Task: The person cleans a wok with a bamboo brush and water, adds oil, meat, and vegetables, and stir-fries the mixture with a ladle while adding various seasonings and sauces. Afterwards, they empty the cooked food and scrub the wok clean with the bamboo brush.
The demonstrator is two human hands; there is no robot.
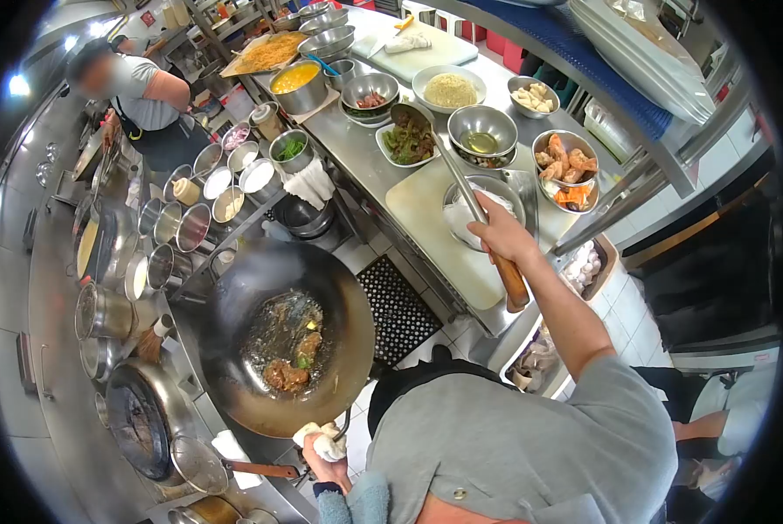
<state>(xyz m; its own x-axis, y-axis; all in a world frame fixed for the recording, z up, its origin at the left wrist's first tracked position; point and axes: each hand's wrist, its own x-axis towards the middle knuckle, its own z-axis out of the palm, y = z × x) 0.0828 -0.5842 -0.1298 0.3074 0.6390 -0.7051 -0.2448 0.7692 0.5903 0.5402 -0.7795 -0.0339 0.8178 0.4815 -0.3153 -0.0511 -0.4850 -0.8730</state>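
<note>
My left hand is closed around the wok's handle through a folded white cloth. The large dark wok leans beside the stove, with a few saucy brown pieces and bits of green inside. My right hand grips a long ladle by its metal shaft, just above the wooden end. The ladle's bowl is over a white dish of meat and greens on the counter. Below my right forearm, a metal bowl stands on a white cutting board.
Metal bowls with chicken pieces and shredded carrot line the counter's right. A pot of yellow liquid stands farther back. Seasoning containers and a strainer are on the left. A co-worker stands at the stove.
</note>
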